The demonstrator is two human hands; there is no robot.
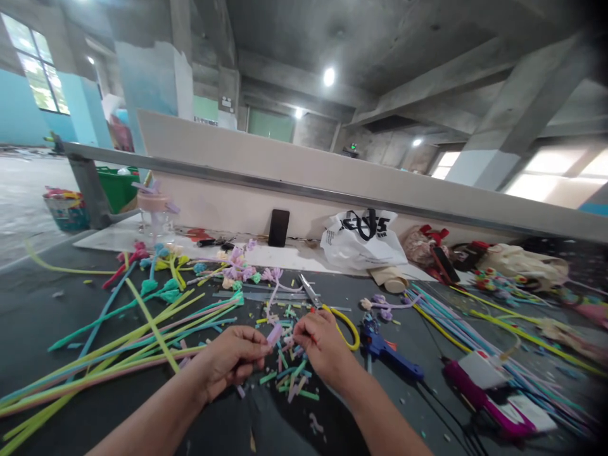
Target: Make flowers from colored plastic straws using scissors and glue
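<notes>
now the pink strip [274,334] (short) sits pinched in left grip [232,360].

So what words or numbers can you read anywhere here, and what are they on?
White plastic bag: big black print, crumpled and not readable.
Small sign on the far pillar: too small and blurred to read.
Left hand, right hand, pink straw piece: no writing.
</notes>
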